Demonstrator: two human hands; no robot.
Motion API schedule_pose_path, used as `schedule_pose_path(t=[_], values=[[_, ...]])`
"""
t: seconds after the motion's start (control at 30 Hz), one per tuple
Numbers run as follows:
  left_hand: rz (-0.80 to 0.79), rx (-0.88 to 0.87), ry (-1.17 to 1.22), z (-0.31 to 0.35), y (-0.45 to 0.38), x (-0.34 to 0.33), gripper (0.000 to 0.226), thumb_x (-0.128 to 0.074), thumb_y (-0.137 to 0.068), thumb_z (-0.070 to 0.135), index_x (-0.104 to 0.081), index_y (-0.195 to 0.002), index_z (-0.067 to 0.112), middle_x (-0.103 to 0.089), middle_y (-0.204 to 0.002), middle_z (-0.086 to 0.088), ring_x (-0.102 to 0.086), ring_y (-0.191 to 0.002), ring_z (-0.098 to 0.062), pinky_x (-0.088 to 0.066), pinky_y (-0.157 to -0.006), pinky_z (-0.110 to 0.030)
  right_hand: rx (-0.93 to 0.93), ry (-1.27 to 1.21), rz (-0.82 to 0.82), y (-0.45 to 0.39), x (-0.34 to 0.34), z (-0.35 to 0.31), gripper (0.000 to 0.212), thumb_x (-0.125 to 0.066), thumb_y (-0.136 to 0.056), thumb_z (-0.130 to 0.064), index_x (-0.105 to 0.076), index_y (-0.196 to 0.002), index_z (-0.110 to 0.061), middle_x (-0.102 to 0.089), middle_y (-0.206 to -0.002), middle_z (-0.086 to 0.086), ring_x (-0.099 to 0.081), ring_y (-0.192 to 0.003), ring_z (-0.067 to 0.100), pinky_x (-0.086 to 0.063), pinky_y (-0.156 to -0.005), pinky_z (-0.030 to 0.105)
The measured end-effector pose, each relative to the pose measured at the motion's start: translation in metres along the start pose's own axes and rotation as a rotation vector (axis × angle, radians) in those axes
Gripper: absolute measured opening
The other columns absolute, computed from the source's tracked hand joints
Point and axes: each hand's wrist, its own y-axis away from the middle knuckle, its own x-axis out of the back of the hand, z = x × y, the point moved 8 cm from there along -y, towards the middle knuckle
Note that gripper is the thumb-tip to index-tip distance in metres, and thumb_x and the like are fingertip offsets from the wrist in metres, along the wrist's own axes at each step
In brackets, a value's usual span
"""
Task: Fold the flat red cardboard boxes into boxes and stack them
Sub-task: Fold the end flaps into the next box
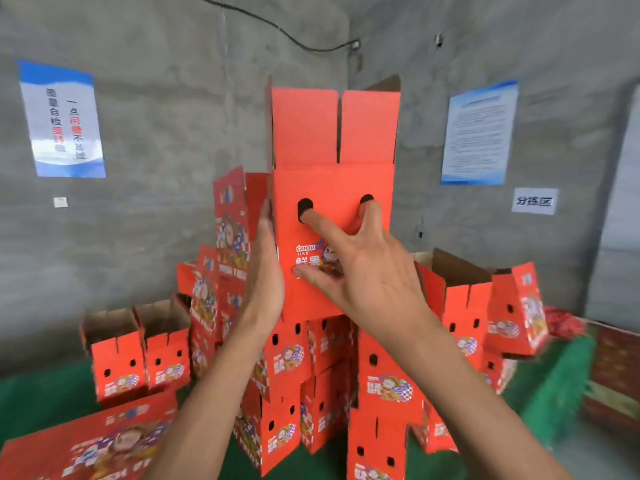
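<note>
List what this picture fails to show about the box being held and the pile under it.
Head view only:
- Fingertips of the right hand: two are poked into the holes of the held box.
- Whether that box rests on the pile: both hands cover its bottom edge.
- The left hand is seen edge-on, its palm hidden.
- Right poster: print too small.

The box I hold is bright red, with two dark round holes and a white, blue-checked cartoon print. Green matting covers the floor. The wall is grey, with blue-and-white posters.
</note>
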Motion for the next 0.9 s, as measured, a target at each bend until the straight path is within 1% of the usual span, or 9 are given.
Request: schedule_pose_path(t=[0.1, 0.17, 0.3, 0.5, 0.67, 0.73, 0.77, 0.83, 0.9], values=[[-0.204, 0.055, 0.115, -0.008, -0.007, -0.079, 0.072, -0.026, -0.098, 0.072, -0.045, -0.154, 0.031, -0.056, -0.150, 0.008, -0.050, -0.141, -0.013, -0.034, -0.122, -0.044, -0.053, 0.096, -0.002, -0.004, 0.022, 0.044, 0.072, -0.066, -0.085, -0.067, -0.038, -0.149, -0.050, -0.042, -0.120, 0.012, -0.060, -0.069, 0.034, -0.051, -0.062, 0.038], [-0.289, 0.054, 0.204, -0.020, -0.009, -0.119, 0.079, -0.027, -0.096, 0.075, -0.044, -0.155, 0.025, -0.054, -0.152, 0.000, -0.049, -0.142, -0.021, -0.034, -0.122, -0.050, -0.093, 0.150, -0.008, -0.002, 0.030, 0.073, 0.072, -0.068, -0.084, -0.066, -0.040, -0.148, -0.049, -0.043, -0.122, 0.013, -0.060, -0.070, 0.034, -0.052, -0.063, 0.038], [-0.339, 0.126, 0.284, -0.050, -0.003, -0.173, 0.070, -0.027, -0.103, 0.065, -0.047, -0.153, 0.020, -0.060, -0.147, 0.001, -0.057, -0.135, -0.016, -0.047, -0.112, -0.039, -0.126, 0.260, -0.021, 0.004, 0.026, 0.121, 0.071, -0.071, -0.082, -0.063, -0.047, -0.146, -0.043, -0.047, -0.118, 0.016, -0.061, -0.073, 0.034, -0.052, -0.065, 0.038], [-0.357, 0.210, 0.263, -0.096, -0.017, -0.202, 0.083, -0.043, -0.087, 0.080, -0.052, -0.150, 0.026, -0.063, -0.143, 0.001, -0.059, -0.132, -0.018, -0.052, -0.103, -0.035, -0.203, 0.271, -0.149, 0.001, -0.015, 0.171, 0.070, -0.065, -0.087, -0.064, -0.038, -0.149, -0.045, -0.041, -0.121, 0.014, -0.061, -0.080, 0.035, -0.053, -0.070, 0.040], [-0.285, 0.244, 0.224, -0.121, -0.045, -0.204, 0.093, -0.043, -0.075, 0.089, -0.055, -0.147, 0.032, -0.061, -0.146, -0.001, -0.057, -0.134, -0.021, -0.047, -0.109, -0.046, -0.214, 0.256, -0.195, -0.015, -0.049, 0.189, 0.069, -0.062, -0.091, -0.061, -0.033, -0.152, -0.044, -0.038, -0.126, 0.015, -0.061, -0.088, 0.035, -0.056, -0.078, 0.043], [-0.258, 0.269, 0.154, -0.132, -0.053, -0.199, 0.097, -0.035, -0.078, 0.091, -0.044, -0.154, 0.033, -0.041, -0.161, 0.000, -0.044, -0.145, -0.014, -0.038, -0.118, -0.040, -0.215, 0.274, -0.217, -0.015, -0.062, 0.195, 0.067, -0.058, -0.094, -0.061, -0.029, -0.153, -0.046, -0.037, -0.129, 0.016, -0.061, -0.093, 0.035, -0.054, -0.078, 0.041], [-0.245, 0.270, 0.121, -0.140, -0.055, -0.197, 0.086, -0.031, -0.086, 0.088, -0.041, -0.154, 0.035, -0.039, -0.161, 0.005, -0.045, -0.139, -0.001, -0.040, -0.113, -0.028, -0.213, 0.288, -0.234, -0.013, -0.070, 0.197, 0.066, -0.056, -0.096, -0.060, -0.027, -0.154, -0.046, -0.037, -0.132, 0.017, -0.062, -0.094, 0.034, -0.052, -0.076, 0.040], [-0.250, 0.265, 0.049, -0.156, -0.057, -0.194, 0.063, -0.022, -0.100, 0.074, -0.037, -0.150, 0.040, -0.049, -0.140, 0.021, -0.050, -0.104, 0.027, -0.043, -0.084, -0.003, -0.196, 0.329, -0.270, -0.009, -0.084, 0.198, 0.064, -0.051, -0.100, -0.055, -0.022, -0.157, -0.046, -0.036, -0.138, 0.021, -0.064, -0.092, 0.034, -0.047, -0.072, 0.038], [-0.243, 0.289, 0.009, -0.166, -0.055, -0.192, 0.058, -0.018, -0.104, 0.067, -0.031, -0.152, 0.039, -0.048, -0.119, 0.032, -0.046, -0.083, 0.036, -0.037, -0.064, 0.007, -0.181, 0.348, -0.294, -0.004, -0.094, 0.197, 0.062, -0.047, -0.103, -0.048, -0.019, -0.158, -0.044, -0.035, -0.142, 0.026, -0.064, -0.091, 0.035, -0.049, -0.075, 0.039]])
